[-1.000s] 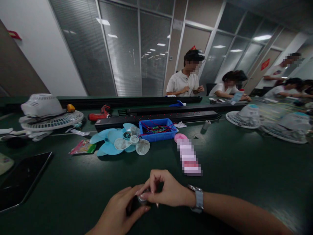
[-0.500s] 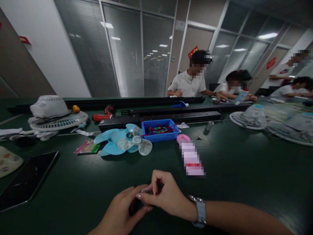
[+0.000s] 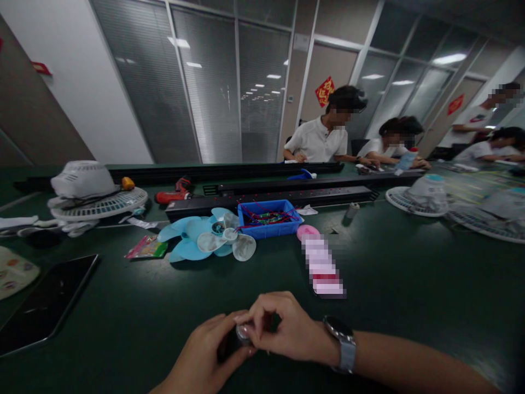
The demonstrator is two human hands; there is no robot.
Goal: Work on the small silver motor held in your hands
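Observation:
Low in the middle of the head view, my left hand (image 3: 205, 350) curls round a small round metal cylinder (image 3: 242, 334). Only its silvery rim and a little of its side show; the fingers hide the rest, and I cannot make out its exact kind. My right hand (image 3: 283, 327) meets it from the right, thumb and bent fingers closed at its top edge. A watch (image 3: 342, 339) is on my right wrist. Both hands are just above the dark green table (image 3: 381, 295).
Ahead lie light-blue and clear fan blades (image 3: 191, 238), a blue bin (image 3: 268, 224) with wires, a small cylinder (image 3: 351, 210) and a blurred pink item (image 3: 322, 262). A tablet (image 3: 49, 301) lies left. Beyond are a red drill (image 3: 174, 192), fan housings (image 3: 84, 183) and co-workers (image 3: 320, 139).
My right hand has turned at the wrist and shifted slightly right, showing more of the watch face. More of the cylinder's rim is visible. My left hand has barely moved.

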